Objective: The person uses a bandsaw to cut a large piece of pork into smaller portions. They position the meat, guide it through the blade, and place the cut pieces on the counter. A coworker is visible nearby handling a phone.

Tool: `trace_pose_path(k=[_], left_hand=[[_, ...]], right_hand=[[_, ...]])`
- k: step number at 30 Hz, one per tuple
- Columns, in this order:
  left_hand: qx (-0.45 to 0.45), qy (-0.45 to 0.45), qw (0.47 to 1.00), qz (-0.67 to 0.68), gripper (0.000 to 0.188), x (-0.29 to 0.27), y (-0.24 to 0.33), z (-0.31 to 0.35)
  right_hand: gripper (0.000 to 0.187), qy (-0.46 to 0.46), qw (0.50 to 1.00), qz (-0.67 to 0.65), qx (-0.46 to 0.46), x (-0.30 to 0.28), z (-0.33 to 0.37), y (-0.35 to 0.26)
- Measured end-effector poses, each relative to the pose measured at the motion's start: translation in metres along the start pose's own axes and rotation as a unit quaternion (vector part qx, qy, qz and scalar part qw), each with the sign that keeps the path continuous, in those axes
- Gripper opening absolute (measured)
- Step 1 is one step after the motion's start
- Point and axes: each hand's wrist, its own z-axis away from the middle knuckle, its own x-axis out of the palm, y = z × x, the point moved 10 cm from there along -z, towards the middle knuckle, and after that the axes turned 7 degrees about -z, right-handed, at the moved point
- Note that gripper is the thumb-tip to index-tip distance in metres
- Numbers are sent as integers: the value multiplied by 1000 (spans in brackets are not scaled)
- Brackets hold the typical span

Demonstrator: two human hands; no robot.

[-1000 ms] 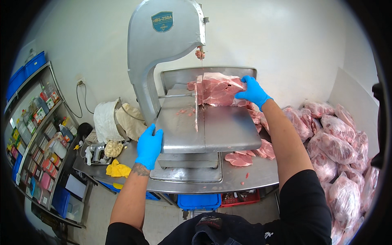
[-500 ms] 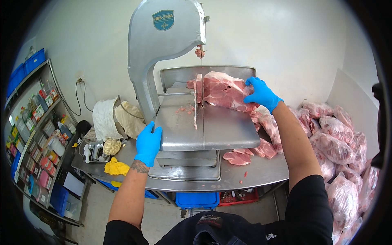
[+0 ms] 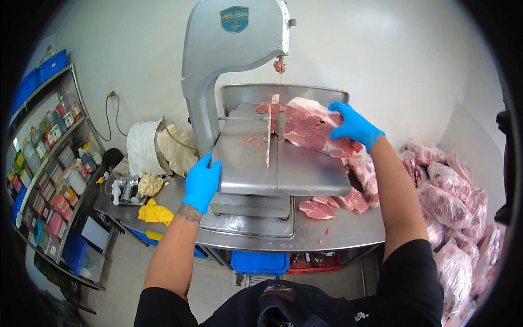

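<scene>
My right hand [image 3: 357, 128], in a blue glove, is closed around the right end of a large piece of raw meat [image 3: 310, 126] with a pale fat edge. The meat lies on the steel table [image 3: 245, 174] of a band saw [image 3: 210, 62], its left end close to the thin upright blade [image 3: 280, 79]. Left of the blade stands a narrow metal guide plate [image 3: 269, 144], with more meat [image 3: 263, 107] behind it. My left hand [image 3: 202, 182], also blue-gloved, rests at the saw table's left front edge, thumb and fingers apart.
Cut meat slices [image 3: 317, 210] lie on the steel bench [image 3: 348, 234] below the saw table. Many plastic-wrapped meat pieces [image 3: 447, 204] are heaped at the right. A yellow cloth [image 3: 156, 212] and a metal tray [image 3: 131, 192] sit left. Loaded shelves [image 3: 60, 180] stand far left.
The view has shifted slightly, so the saw appears farther right. My right hand stays on the meat and my left hand at the table edge; the meat remains near the blade.
</scene>
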Motion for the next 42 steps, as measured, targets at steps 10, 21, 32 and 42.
trace_pose_path(k=[10,21,32,42], left_hand=[[30,27,999,-20,62,1,-1,-4],[22,19,999,-24,64,-1,4,-2],[8,15,1000,-6,66,-1,6,0],[26,19,999,6,63,-2,8,2]], right_hand=[[84,-13,989,-148,-24,-12,102,-32],[99,-30,970,-241,7,10,121,-36],[100,33,956,-291,-19,41,134,-65],[78,92,975,-195,-60,35,112,-39]])
